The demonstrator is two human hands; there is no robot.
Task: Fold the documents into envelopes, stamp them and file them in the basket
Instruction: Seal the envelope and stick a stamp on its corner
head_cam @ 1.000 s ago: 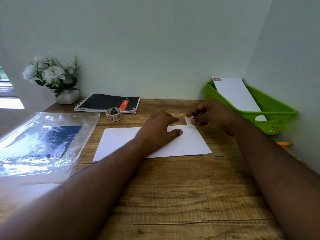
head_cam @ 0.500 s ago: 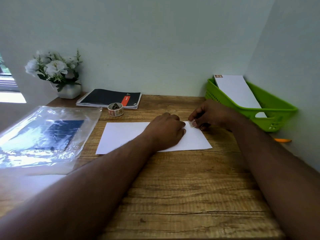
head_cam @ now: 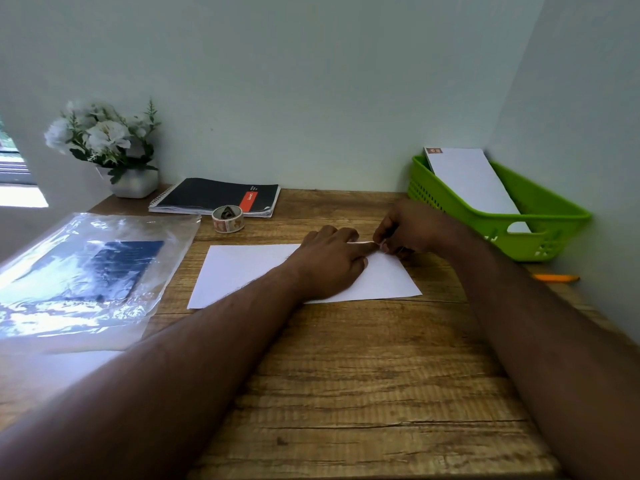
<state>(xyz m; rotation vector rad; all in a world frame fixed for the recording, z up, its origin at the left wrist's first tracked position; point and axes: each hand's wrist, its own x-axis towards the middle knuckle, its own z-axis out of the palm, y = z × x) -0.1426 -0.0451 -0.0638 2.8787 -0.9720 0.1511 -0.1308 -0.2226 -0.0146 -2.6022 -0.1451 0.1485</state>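
Note:
A white envelope [head_cam: 249, 270] lies flat on the wooden desk. My left hand [head_cam: 330, 263] presses on its right half, fingers stretched toward the far right corner. My right hand [head_cam: 412, 228] pinches a small stamp [head_cam: 381, 244] down at that corner, fingertips touching the paper. A roll of stamps [head_cam: 227, 219] stands behind the envelope. At the right, a green basket [head_cam: 540, 216] holds a stamped white envelope [head_cam: 471, 181] leaning against its back wall.
A clear plastic sleeve with a dark blue sheet inside [head_cam: 86, 271] covers the left of the desk. A black spiral notebook [head_cam: 214, 195] and a white flower pot [head_cam: 114, 150] sit at the back. An orange pencil [head_cam: 556, 278] lies by the right wall.
My right hand came down from just above the desk onto the envelope's far right corner with the stamp. My left hand slid right, its fingers reaching that corner.

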